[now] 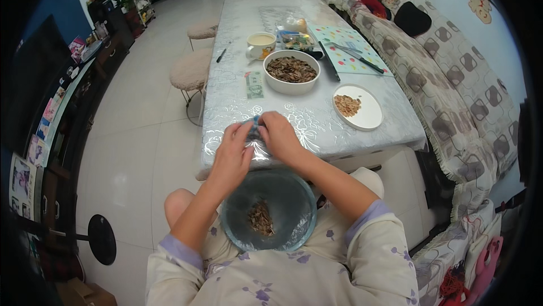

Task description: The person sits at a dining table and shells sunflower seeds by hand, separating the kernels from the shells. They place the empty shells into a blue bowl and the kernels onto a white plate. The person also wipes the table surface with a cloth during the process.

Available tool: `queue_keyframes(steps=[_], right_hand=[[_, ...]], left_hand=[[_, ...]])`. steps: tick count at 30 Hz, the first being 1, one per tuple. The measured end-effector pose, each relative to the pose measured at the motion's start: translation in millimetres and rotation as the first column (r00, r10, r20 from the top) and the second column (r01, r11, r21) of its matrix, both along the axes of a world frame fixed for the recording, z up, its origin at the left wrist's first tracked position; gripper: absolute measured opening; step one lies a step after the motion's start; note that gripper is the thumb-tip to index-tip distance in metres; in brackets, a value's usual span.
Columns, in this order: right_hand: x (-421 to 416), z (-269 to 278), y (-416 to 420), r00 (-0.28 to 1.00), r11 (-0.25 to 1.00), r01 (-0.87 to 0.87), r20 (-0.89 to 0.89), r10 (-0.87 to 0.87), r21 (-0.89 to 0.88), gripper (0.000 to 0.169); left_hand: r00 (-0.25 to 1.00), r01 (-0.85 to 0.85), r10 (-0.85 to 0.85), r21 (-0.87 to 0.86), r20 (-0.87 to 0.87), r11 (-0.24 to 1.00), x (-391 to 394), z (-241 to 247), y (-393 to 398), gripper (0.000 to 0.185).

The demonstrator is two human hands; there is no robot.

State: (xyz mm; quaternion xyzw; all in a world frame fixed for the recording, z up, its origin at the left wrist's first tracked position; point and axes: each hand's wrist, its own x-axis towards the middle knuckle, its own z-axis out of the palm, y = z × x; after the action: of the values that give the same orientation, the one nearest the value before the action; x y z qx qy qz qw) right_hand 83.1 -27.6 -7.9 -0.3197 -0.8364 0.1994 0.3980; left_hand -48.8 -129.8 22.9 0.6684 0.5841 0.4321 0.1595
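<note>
My left hand (pixel 232 157) and my right hand (pixel 278 132) meet above the table's near edge, fingertips close together around a small blue item (pixel 256 121) that they mostly hide. Which hand grips it cannot be told. Beyond them a white bowl (pixel 292 88) holds many dark brown husked seeds or nuts (pixel 292 69). To its right, a round white lid or plate (pixel 368 113) carries a small heap of pale brown kernels (pixel 347 105). Below my hands, a blue-grey plastic basin (pixel 292 208) rests on my lap with brown shells (pixel 260 217) in it.
A banknote (pixel 254 85) lies left of the bowl. Behind stand a mug (pixel 261 47) and a clear food container (pixel 297 40). A knife (pixel 367 63) rests on a patterned board (pixel 352 38). Stools (pixel 191 70) stand at the left, a sofa (pixel 437 81) at the right.
</note>
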Motion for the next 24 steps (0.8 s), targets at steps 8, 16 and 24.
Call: queue_keyframes(steps=[8, 16, 24], right_hand=[[27.5, 26.9, 12.5, 0.985, 0.993, -0.085, 0.146, 0.096, -0.080, 0.019], [44.1, 29.5, 17.4, 0.998, 0.988, 0.012, 0.062, -0.002, -0.152, 0.021], [48.9, 38.5, 13.7, 0.998, 0.996, -0.028, 0.050, 0.032, -0.084, 0.023]], left_hand=[[0.941, 0.020, -0.004, 0.045, -0.338, 0.999, -15.1, -34.3, 60.8, 0.019], [0.942, -0.074, 0.102, 0.097, -0.321, 0.993, -82.8, -14.7, 86.8, 0.023], [0.853, -0.178, 0.117, -0.074, -0.508, 0.981, -58.1, -45.6, 114.0, 0.044]])
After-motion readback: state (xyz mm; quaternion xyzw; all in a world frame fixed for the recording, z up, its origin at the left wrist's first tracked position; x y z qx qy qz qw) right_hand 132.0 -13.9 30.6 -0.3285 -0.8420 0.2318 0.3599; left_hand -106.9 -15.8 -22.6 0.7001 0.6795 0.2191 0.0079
